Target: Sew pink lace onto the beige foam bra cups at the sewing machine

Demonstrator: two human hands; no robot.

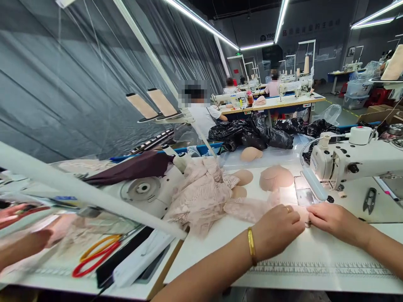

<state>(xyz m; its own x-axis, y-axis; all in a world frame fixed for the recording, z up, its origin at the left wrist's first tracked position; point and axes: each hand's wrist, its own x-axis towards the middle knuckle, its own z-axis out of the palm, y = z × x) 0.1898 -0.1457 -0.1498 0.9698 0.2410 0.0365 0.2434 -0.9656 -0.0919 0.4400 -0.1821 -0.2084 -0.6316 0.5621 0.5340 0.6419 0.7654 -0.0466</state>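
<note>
Pale pink lace fabric lies across the white table, and its right end reaches between my hands. My left hand, with a gold bracelet on the wrist, is closed on that end. From the right, my right hand pinches the same edge, fingertips close to the left hand's. Just beyond them stands a white sewing machine, its lamp lighting the fabric. Beige bra cups rest behind the left hand. A heap of pink lace sits further left. Dark thread snips lie on the machine bed.
A measuring tape runs along the table's front. A white pole slants across the left. Beyond it are red-and-orange-handled scissors and a co-worker's hand. Black plastic bags pile up behind the table.
</note>
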